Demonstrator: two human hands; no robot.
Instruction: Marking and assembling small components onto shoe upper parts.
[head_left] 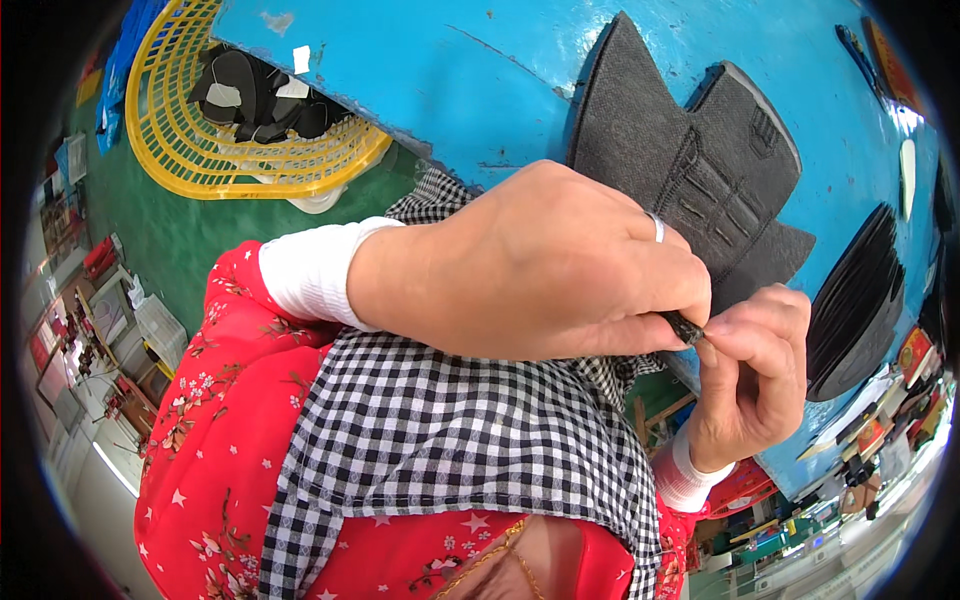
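My left hand [545, 270] is closed, with thumb and finger pinching a small black piece [683, 327] of fabric or cord, mostly hidden in the grip. At the piece's free end, the thumb and forefinger of my right hand [760, 365] press together on its tip. Both hands are held up near the table's front edge, before my checked apron. Just beyond them, dark grey padded fabric parts [640, 120] with stitched slots and pointed ends lie flat on the blue table [420, 60].
A yellow plastic basket [160, 150] holding black pieces stands at the left, below the table edge. To the right lies a stack of black curved sheets [860, 310]. A white oval tool [907, 180] rests near the far right edge, and boxes [915, 350] crowd beyond.
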